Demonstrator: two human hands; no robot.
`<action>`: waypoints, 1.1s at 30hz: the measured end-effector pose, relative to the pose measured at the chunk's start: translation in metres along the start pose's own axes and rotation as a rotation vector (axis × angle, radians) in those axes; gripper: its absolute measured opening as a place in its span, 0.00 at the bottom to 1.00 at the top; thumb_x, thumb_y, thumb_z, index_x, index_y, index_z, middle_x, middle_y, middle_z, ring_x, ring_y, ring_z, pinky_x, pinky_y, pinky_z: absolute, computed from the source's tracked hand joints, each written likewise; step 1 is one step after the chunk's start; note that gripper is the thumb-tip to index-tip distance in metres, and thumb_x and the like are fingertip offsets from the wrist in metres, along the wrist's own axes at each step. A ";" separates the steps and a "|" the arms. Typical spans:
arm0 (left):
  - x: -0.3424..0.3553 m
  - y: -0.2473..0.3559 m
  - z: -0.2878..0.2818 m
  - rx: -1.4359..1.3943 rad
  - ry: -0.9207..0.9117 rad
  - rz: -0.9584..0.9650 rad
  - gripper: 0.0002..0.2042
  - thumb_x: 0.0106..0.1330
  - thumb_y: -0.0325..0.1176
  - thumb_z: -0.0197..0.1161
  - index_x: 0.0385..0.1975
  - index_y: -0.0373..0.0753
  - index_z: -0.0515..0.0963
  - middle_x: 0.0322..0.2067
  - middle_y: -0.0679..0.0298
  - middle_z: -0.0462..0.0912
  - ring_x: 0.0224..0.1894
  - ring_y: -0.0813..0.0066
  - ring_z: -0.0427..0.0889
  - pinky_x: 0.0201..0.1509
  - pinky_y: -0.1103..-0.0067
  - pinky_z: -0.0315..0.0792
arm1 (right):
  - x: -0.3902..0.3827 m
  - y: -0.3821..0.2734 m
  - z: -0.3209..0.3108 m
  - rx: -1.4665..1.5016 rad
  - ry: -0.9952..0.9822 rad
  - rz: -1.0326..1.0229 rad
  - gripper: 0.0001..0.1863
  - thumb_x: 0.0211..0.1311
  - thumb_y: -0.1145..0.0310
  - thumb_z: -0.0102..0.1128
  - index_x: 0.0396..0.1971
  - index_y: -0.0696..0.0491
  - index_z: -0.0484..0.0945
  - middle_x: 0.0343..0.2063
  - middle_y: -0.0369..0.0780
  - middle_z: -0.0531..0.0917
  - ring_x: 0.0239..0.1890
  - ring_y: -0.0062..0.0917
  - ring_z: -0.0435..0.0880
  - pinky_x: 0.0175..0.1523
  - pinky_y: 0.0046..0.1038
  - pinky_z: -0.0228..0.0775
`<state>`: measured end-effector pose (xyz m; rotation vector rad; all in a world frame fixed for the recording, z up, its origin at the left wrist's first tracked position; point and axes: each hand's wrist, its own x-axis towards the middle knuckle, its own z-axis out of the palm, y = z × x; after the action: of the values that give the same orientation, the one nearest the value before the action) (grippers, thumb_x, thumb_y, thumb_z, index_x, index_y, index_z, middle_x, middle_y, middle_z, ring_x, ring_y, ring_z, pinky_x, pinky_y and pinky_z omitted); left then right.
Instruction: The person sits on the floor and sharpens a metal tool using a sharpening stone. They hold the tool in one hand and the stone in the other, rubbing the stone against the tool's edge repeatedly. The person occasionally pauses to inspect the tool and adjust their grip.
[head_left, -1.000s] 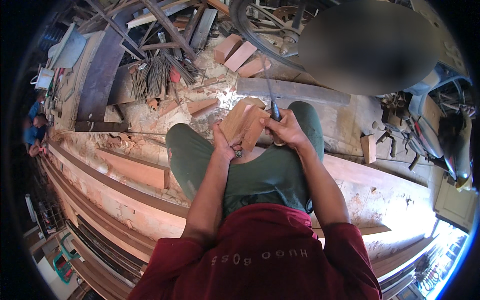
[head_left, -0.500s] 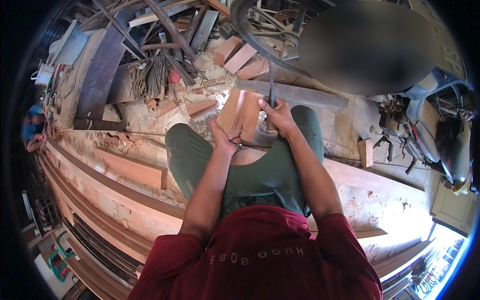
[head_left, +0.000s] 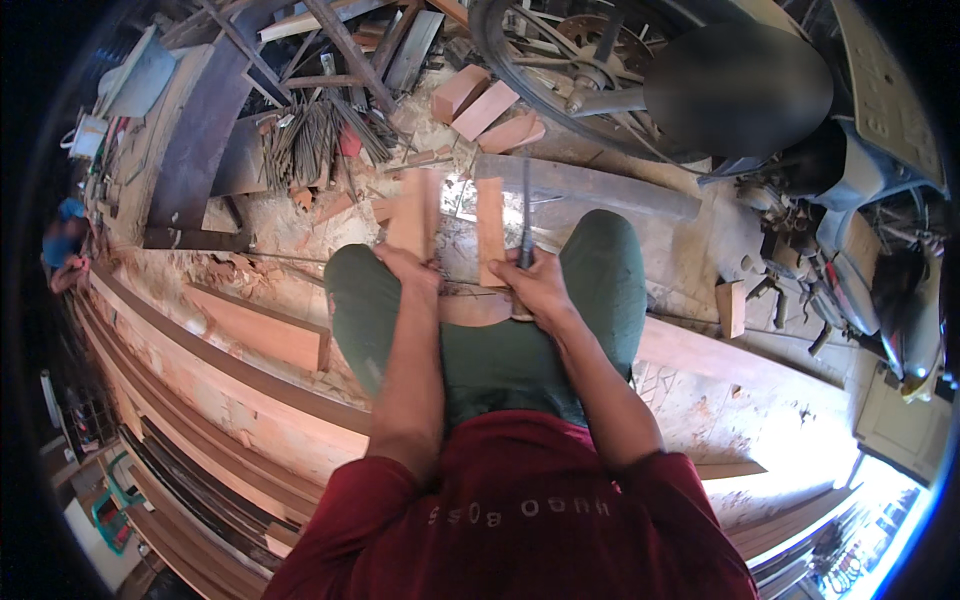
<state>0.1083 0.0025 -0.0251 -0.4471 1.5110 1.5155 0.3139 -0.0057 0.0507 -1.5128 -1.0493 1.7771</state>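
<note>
Head view, my left knee (head_left: 352, 292), my left hand (head_left: 412, 266) gripping a wood block (head_left: 408, 215) by its near end, a narrower strip (head_left: 490, 222) apart from it, held along with a dark tool (head_left: 527, 228) in my right hand (head_left: 540, 282), my right knee (head_left: 608, 265) beyond

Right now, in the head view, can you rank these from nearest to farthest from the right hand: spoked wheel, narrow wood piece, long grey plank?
1. Narrow wood piece, held in the right hand.
2. Long grey plank, on the floor ahead.
3. Spoked wheel, beyond the plank.
</note>
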 end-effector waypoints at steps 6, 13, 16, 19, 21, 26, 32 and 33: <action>0.047 -0.016 -0.004 0.102 0.069 0.045 0.38 0.61 0.69 0.53 0.58 0.39 0.72 0.52 0.63 0.79 0.46 0.65 0.77 0.46 0.65 0.72 | -0.038 -0.046 -0.048 -0.050 -0.120 -0.042 0.15 0.57 0.66 0.76 0.36 0.60 0.81 0.24 0.36 0.83 0.22 0.14 0.78 0.25 0.19 0.71; 0.078 -0.053 0.019 0.564 0.091 0.229 0.42 0.54 0.62 0.72 0.47 0.18 0.78 0.46 0.47 0.84 0.46 0.62 0.83 0.50 0.66 0.76 | -0.024 -0.049 -0.032 -0.128 -0.007 -0.233 0.13 0.56 0.68 0.76 0.34 0.60 0.83 0.25 0.34 0.84 0.26 0.14 0.77 0.34 0.22 0.71; 0.062 -0.028 0.034 1.060 0.049 0.390 0.41 0.52 0.61 0.75 0.48 0.22 0.79 0.45 0.47 0.85 0.44 0.62 0.83 0.49 0.67 0.76 | -0.022 -0.056 -0.024 -0.135 0.107 -0.305 0.12 0.57 0.69 0.75 0.34 0.61 0.83 0.24 0.34 0.83 0.27 0.14 0.77 0.34 0.22 0.71; -0.003 -0.005 0.049 0.505 -0.316 0.629 0.30 0.63 0.52 0.69 0.52 0.28 0.79 0.46 0.51 0.86 0.42 0.74 0.83 0.46 0.73 0.77 | -0.011 -0.048 -0.015 -0.093 0.155 -0.370 0.15 0.56 0.67 0.76 0.35 0.61 0.83 0.20 0.32 0.80 0.21 0.12 0.74 0.26 0.19 0.67; -0.056 0.027 0.053 0.317 -0.586 0.562 0.27 0.67 0.47 0.67 0.55 0.28 0.78 0.47 0.53 0.86 0.41 0.80 0.82 0.45 0.77 0.77 | -0.002 -0.045 -0.012 -0.107 0.149 -0.338 0.16 0.56 0.65 0.77 0.36 0.60 0.83 0.20 0.32 0.81 0.21 0.11 0.75 0.25 0.19 0.66; -0.108 0.074 0.049 0.616 -0.798 0.872 0.27 0.65 0.36 0.71 0.60 0.27 0.73 0.45 0.58 0.85 0.37 0.82 0.82 0.40 0.84 0.77 | 0.007 -0.058 -0.007 -0.122 -0.074 -0.324 0.17 0.55 0.68 0.76 0.41 0.62 0.84 0.31 0.39 0.88 0.34 0.17 0.83 0.44 0.23 0.75; -0.048 0.064 0.051 0.651 -0.740 0.853 0.16 0.62 0.30 0.73 0.46 0.30 0.80 0.37 0.61 0.85 0.39 0.78 0.84 0.41 0.79 0.76 | 0.035 -0.037 -0.037 -0.296 0.047 -0.275 0.20 0.54 0.63 0.76 0.40 0.62 0.82 0.23 0.36 0.84 0.22 0.18 0.80 0.28 0.24 0.72; -0.037 0.059 0.052 0.638 -0.730 0.916 0.16 0.62 0.31 0.73 0.46 0.30 0.80 0.37 0.60 0.86 0.38 0.76 0.84 0.41 0.77 0.76 | 0.029 -0.046 -0.039 -0.247 0.067 -0.194 0.19 0.58 0.65 0.71 0.43 0.61 0.80 0.20 0.36 0.82 0.17 0.19 0.79 0.23 0.27 0.70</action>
<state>0.0980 0.0487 0.0481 1.1918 1.5097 1.4399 0.3434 0.0505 0.0725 -1.5426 -1.3722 1.4976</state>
